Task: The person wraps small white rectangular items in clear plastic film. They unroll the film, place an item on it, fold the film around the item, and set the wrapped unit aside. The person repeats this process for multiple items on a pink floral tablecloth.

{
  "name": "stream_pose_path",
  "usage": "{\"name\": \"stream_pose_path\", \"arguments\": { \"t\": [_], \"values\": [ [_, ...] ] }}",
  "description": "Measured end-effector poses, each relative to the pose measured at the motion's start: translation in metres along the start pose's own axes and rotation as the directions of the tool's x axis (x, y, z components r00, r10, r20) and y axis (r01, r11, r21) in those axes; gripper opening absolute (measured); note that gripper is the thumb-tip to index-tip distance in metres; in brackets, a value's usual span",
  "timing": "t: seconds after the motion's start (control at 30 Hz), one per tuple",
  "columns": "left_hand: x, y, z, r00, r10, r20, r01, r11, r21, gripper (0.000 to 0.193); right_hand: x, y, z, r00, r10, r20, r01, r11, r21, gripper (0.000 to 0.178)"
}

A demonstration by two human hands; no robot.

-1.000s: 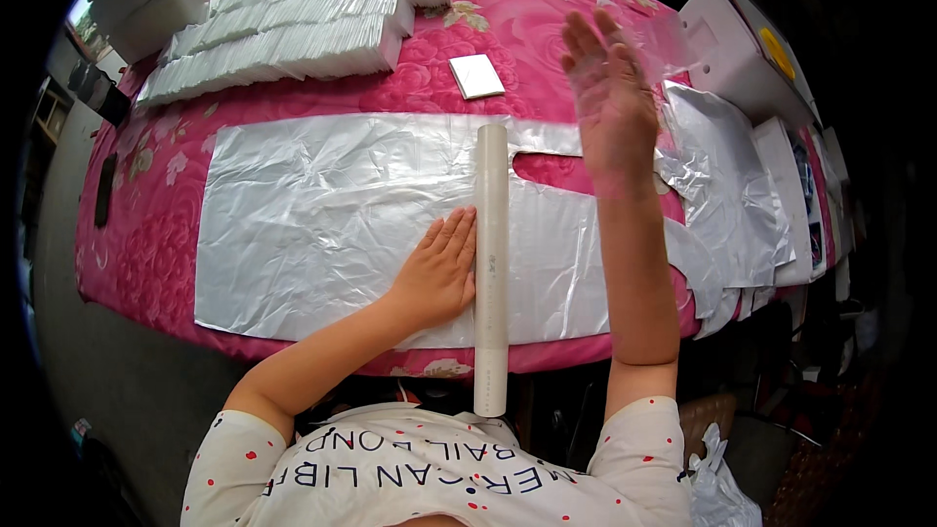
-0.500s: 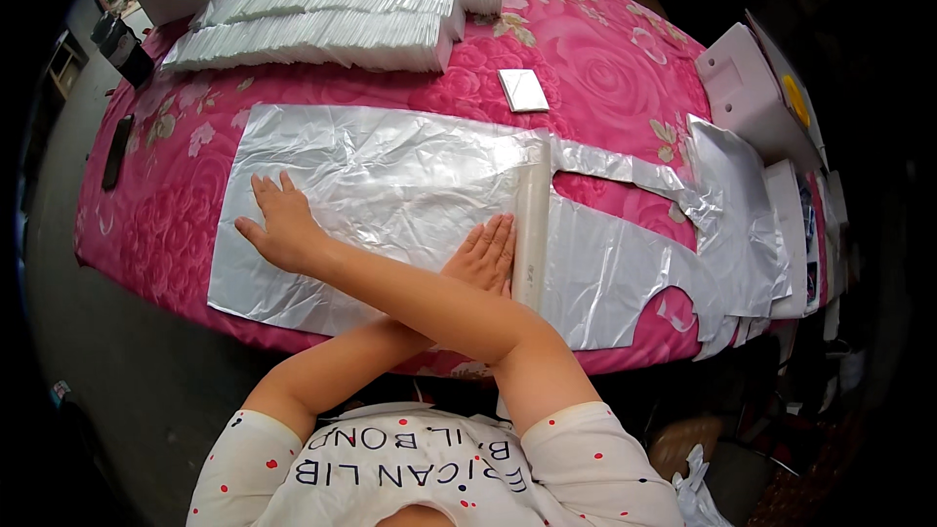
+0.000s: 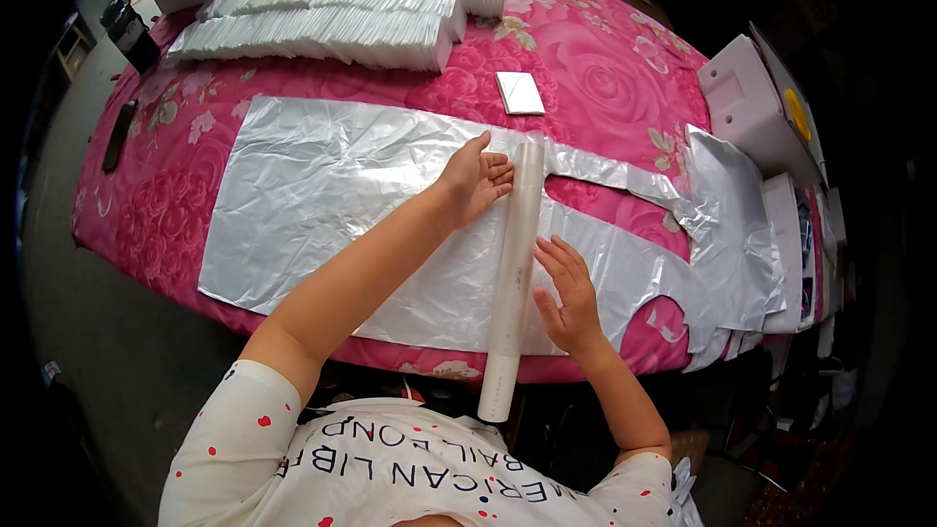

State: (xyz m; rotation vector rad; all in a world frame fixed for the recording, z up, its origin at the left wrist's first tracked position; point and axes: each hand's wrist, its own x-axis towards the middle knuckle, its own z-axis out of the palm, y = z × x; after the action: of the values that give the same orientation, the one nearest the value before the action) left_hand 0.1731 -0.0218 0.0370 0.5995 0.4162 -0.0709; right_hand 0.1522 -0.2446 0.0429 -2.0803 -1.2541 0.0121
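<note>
A thin, shiny whitish plastic sheet (image 3: 303,185) lies spread over the table, with cut-outs and strap-like strips toward its right end. Across it rests a pale, translucent tube (image 3: 511,273), its near end jutting past the table's front edge. My left hand (image 3: 476,181) is at the left side of the tube's far part, thumb raised, fingers loosely bent and apart; its fingertips are at or just beside the tube. To the right of the tube, my right hand (image 3: 569,301) hovers over the sheet with fingers stretched, close to the tube. Neither hand grips anything.
Rows of folded white packets (image 3: 312,34) stand at the back left, and one small white folded square (image 3: 519,94) lies alone behind the sheet. More plastic sheets (image 3: 732,224) are piled at the right, beside a white box (image 3: 752,107). A dark bottle (image 3: 129,34) stands far left.
My crossed arms have come apart. My right hand left the sheet's left part for the tube's right side; my left hand moved farther up the tube's left side. The tube shifted left and nearer.
</note>
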Motion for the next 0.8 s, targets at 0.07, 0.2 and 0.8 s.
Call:
{"name": "stream_pose_path", "arguments": {
  "t": [0.07, 0.2, 0.8],
  "values": [
    [0.007, -0.001, -0.005, 0.995, -0.075, 0.063, 0.077, 0.997, -0.03, 0.071, -0.009, 0.009, -0.001, 0.995, -0.021, 0.098, 0.022, 1.0, -0.014, 0.045],
    [0.006, 0.002, -0.006, 0.996, 0.008, -0.083, 0.001, 0.994, 0.112, 0.065, -0.004, 0.017, 0.002, 0.977, -0.094, 0.193, 0.109, 0.992, -0.067, 0.053],
    [-0.295, 0.081, -0.223, 0.667, 0.702, -0.251, -0.415, 0.629, 0.657, 0.051, 0.137, -0.102, 0.132, 0.782, -0.555, 0.283, 0.436, 0.812, 0.387, 0.046]
  ]
}}
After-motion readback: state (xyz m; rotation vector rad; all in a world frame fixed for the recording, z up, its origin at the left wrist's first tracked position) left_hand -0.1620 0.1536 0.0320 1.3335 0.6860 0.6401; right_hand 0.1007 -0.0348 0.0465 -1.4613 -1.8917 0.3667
